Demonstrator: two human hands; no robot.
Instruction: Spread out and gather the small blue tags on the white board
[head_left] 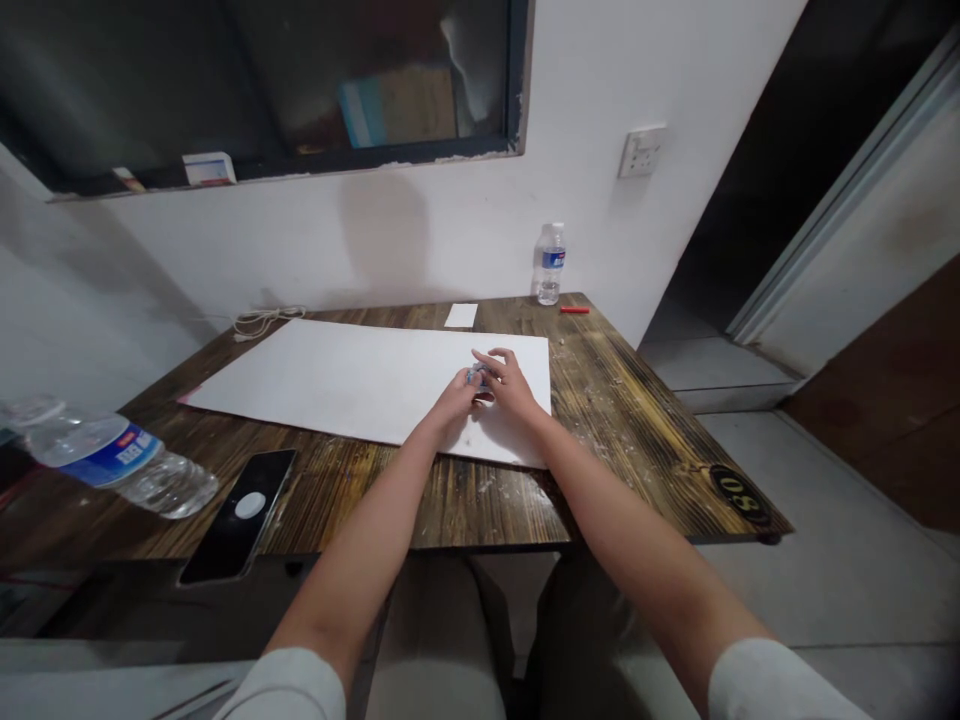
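A small blue-and-clear object, too small and covered to name, is held between my hands above the right part of a white board. My left hand is closed on its left side. On the other side, my right hand has its fingers curved over it, the upper ones partly stretched out. Much of the object is hidden by the fingers. The board lies flat on a dark wooden table, and a few dark specks show on it below my hands.
A large water bottle and a black phone are at the left front. At the back stand a small bottle, a red pen-like stick, a white card and a coiled cable. Pale scraps dot the tabletop.
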